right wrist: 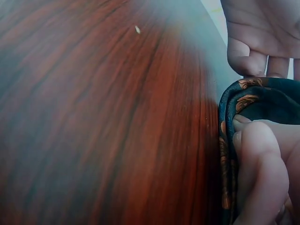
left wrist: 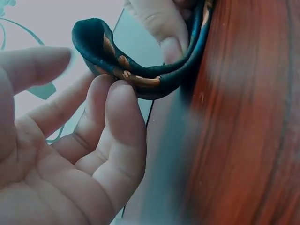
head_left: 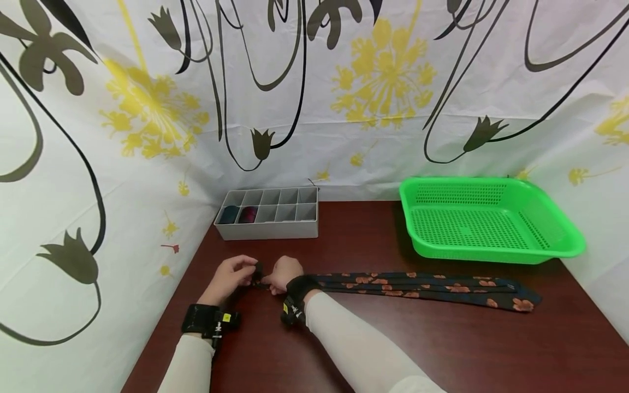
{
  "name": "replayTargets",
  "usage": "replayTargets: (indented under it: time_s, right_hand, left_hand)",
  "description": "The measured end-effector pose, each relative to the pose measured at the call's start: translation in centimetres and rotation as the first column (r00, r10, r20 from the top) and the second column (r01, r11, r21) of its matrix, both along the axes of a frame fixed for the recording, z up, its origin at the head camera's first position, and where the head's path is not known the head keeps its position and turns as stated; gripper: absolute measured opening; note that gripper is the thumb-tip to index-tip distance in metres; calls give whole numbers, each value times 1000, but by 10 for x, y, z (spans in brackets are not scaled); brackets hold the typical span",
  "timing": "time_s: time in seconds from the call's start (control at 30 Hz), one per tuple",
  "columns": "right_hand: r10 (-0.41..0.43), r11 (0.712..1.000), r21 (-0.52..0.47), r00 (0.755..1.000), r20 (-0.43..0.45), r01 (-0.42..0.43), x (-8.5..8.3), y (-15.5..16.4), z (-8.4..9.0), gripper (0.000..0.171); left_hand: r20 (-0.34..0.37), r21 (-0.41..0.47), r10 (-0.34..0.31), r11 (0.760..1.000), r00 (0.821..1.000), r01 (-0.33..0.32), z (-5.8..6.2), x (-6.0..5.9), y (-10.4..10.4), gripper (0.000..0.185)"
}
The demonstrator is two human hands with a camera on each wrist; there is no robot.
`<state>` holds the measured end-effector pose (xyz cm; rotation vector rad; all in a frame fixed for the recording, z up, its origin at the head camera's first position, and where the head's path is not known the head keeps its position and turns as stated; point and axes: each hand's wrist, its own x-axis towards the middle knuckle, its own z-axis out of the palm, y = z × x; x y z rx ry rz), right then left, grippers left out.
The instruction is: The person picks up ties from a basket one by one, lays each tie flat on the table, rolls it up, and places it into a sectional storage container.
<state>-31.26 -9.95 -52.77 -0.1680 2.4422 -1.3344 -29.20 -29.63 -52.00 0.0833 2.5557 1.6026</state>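
A dark necktie (head_left: 417, 286) with orange-brown flowers lies lengthwise across the table, doubled into layers. Its left end curls upward into a loop (left wrist: 140, 79) between the two hands. My right hand (head_left: 285, 274) pinches the tie near this curl, with thumb and finger inside the bend in the right wrist view. On the other side, my left hand (head_left: 233, 277) touches the outside of the curl with its fingertips (left wrist: 124, 101). Its thumb stands apart from the fabric in the left wrist view.
At the back left stands a grey divided box (head_left: 267, 230); two of its compartments hold rolled fabric, one dark blue (head_left: 229, 214), one dark red (head_left: 248, 214). A green perforated basket (head_left: 491, 254) sits at the back right. Patterned white cloth (head_left: 314, 153) hangs behind the brown table (head_left: 442, 349).
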Motion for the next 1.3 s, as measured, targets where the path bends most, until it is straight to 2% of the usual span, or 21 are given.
replayTargets:
  time_s: [0.17, 0.3, 0.43, 0.57, 0.67, 0.8, 0.87, 0.93, 1.0, 1.07, 1.17, 1.3]
  right_hand:
    - [18, 1000, -21, 1000, -16, -18, 0, 2, -1, 29]
    - [55, 995, -80, 998, -15, -56, -3, 5, -5, 19]
    - [81, 981, -180, 996, 37, -73, -4, 9, -5, 3]
    - [77, 957, -284, 993, 89, -49, -2, 13, 0, 4]
    - [71, 953, -301, 993, 91, -41, 1, 14, 3, 9]
    - [71, 971, -231, 997, 42, -59, 2, 13, 5, 20]
    - [75, 990, -123, 997, -10, -75, 0, 12, 4, 27]
    - [88, 996, 35, 993, -74, -86, -2, 12, 4, 36]
    - [118, 977, 193, 985, -122, -93, -5, 11, 5, 45]
    - [158, 946, 303, 978, -135, -111, -7, 14, 3, 51]
    - [198, 933, 323, 976, -95, -159, -10, 19, 5, 53]
    - [230, 932, 299, 972, -50, -205, -9, 25, 12, 51]
  left_hand:
    - [-44, -111, -53, 993, 998, 47, -4, -1, 0, 20]
    - [-53, -128, -74, 990, 996, 67, -3, -1, -1, 18]
    - [-47, -136, -80, 988, 996, 73, -1, -1, -2, 18]
    - [-45, -167, -84, 983, 995, 76, -2, -1, -4, 17]
    - [-60, -224, -101, 971, 993, 85, -4, -1, -5, 16]
    - [-83, -293, -98, 954, 992, 70, -6, 0, -4, 16]
    - [-75, -313, -67, 949, 995, 41, -6, 0, -2, 17]
    - [-43, -322, -33, 947, 999, 17, -5, 2, 0, 21]
    - [-2, -331, 16, 944, 1000, -16, -3, 3, 1, 25]
    - [36, -335, 50, 941, 998, -35, -2, 4, 5, 28]
    - [55, -352, 89, 934, 995, -64, 1, 5, 9, 27]
    - [45, -352, 93, 933, 995, -71, 0, 6, 12, 24]
